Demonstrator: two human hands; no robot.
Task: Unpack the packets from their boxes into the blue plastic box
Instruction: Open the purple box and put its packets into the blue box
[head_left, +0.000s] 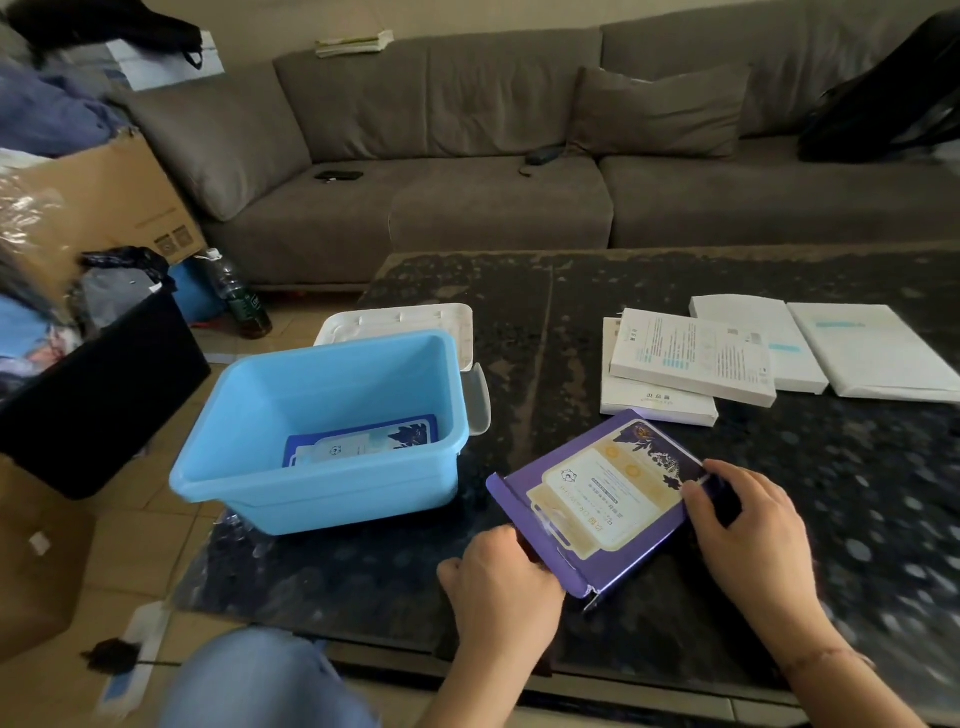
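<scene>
A purple flat box (597, 504) with a cream label lies tilted on the dark table (675, 280), its left flap open. My left hand (501, 582) grips its near left edge. My right hand (748, 525) holds its right end, fingers curled over the edge. The blue plastic box (249, 410) stands at the table's left edge, to the left of the purple box. One blue packet (358, 441) lies flat on its bottom. Several white flat boxes (691, 358) lie further back on the right.
A white lid (395, 322) lies behind the blue box. A grey sofa (467, 171) runs along the back. Cardboard boxes (104, 202), a black bin (98, 400) and a bottle (239, 296) crowd the floor at left. My knee (260, 680) is at the bottom.
</scene>
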